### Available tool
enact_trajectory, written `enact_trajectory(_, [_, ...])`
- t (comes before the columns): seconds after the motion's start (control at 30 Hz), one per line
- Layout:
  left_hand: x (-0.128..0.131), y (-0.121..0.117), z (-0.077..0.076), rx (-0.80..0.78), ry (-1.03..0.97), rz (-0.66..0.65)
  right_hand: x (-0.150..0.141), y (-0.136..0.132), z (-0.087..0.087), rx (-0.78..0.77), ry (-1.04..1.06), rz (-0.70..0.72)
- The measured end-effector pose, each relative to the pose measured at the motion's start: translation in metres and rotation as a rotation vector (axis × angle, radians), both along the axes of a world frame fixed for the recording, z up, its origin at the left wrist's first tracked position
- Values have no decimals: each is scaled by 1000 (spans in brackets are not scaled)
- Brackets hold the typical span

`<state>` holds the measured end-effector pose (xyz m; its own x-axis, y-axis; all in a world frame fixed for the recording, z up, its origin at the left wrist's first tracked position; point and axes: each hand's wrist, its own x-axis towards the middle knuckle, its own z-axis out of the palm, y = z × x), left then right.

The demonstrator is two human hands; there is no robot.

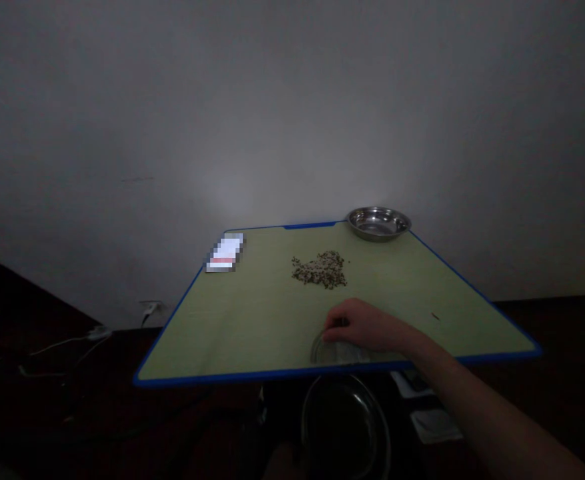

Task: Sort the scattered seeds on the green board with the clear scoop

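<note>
My right hand (360, 325) is at the front edge of the board, fingers closed on the rim of a clear, round, shallow dish (333, 352). Whether the dish is a lid or a bowl, I cannot tell. Beyond the hand lies a loose pile of small dark and pale seeds or grains (321, 270). Below the board's front edge is a round metal bowl (385, 433), its inside in deep shadow. A dim part of my left hand (280, 461) shows beside that bowl's left side; its fingers are hidden in the dark.
The pale yellow-green board (252, 320) has a blue rim. A shiny metal bowl (378, 227) sits at its back right corner, a lit, blurred-out phone (226, 253) at its left edge. A small dark sliver (435, 316) lies on the right. Behind stands a grey wall (292, 120); cables (92, 335) run at left.
</note>
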<state>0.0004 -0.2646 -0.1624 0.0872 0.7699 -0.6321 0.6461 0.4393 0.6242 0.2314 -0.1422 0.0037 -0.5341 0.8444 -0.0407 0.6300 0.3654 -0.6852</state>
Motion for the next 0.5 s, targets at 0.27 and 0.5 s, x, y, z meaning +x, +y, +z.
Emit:
enact_trajectory(0.27, [-1,7,-36,125,27,44,0,0,3,-25,-6,11])
enact_trajectory(0.5, [-15,7,-45,173,-26,48,1,1,1,-37,-16,17])
